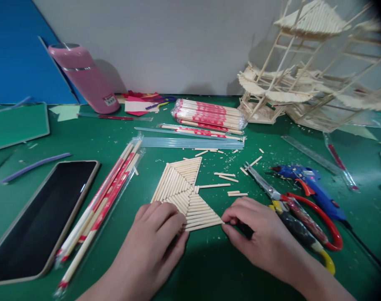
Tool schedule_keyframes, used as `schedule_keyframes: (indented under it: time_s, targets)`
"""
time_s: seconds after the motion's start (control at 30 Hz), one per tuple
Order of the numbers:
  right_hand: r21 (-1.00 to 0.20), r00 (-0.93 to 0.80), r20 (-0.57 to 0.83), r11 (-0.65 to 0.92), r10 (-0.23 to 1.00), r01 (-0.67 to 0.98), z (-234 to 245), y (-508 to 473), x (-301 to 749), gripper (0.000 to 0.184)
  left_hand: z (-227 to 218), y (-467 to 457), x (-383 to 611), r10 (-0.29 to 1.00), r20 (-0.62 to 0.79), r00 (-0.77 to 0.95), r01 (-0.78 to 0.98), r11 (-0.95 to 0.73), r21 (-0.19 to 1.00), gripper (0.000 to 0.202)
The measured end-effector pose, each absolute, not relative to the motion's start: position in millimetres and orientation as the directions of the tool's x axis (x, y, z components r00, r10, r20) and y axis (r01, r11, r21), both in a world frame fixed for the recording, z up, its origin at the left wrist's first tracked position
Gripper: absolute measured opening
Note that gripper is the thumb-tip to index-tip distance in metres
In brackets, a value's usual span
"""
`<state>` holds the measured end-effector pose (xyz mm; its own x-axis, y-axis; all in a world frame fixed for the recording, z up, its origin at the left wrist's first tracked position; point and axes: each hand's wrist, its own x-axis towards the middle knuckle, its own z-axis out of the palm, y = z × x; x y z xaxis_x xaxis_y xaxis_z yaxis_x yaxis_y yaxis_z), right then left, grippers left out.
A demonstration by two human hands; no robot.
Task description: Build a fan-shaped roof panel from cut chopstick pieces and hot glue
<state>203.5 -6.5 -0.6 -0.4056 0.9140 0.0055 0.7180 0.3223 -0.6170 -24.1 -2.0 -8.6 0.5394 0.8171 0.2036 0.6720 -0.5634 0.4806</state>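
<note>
A flat panel of short wooden sticks (pixel 173 184), laid in several triangular sections, lies on the green tabletop. My left hand (pixel 159 234) is closed at its near left edge, curled fingers over the sticks; the thumb is partly hidden. At the near right corner, my right hand (pixel 256 225) pinches the tip of the panel between thumb and forefinger. One thin stick (pixel 213 186) points right from near the panel's centre. Loose cut sticks (pixel 228 177) lie just beyond my right hand. Scissors (pixel 272 190) with red handles and pliers (pixel 300 228) with yellow-and-black grips lie close to that hand.
A blue glue gun (pixel 312 186) lies at the right, its cord trailing off. Wrapped sticks (pixel 99 209) and a phone (pixel 49 213) occupy the left. Behind are a stick bundle (pixel 209 115), clear blue strips (pixel 190 143), a pink flask (pixel 86 79) and a stick-built tower (pixel 281 83).
</note>
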Motion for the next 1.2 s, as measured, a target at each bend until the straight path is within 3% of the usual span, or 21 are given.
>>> schedule_keyframes:
  time_s: [0.43, 1.2]
  targets:
    - [-0.596, -0.409, 0.04, 0.351, 0.911, 0.722, -5.0, -7.4, 203.1, 0.008, -5.5, -3.4, -20.6, 0.847, 0.145, 0.511, 0.691, -0.505, 0.518, 0.012]
    - [-0.527, -0.413, 0.018, 0.359, 0.911, 0.77, -7.7, -7.8, 203.6, 0.006, -3.1, -8.1, -19.9, 0.858, 0.11, 0.502, 0.73, -0.489, 0.478, 0.007]
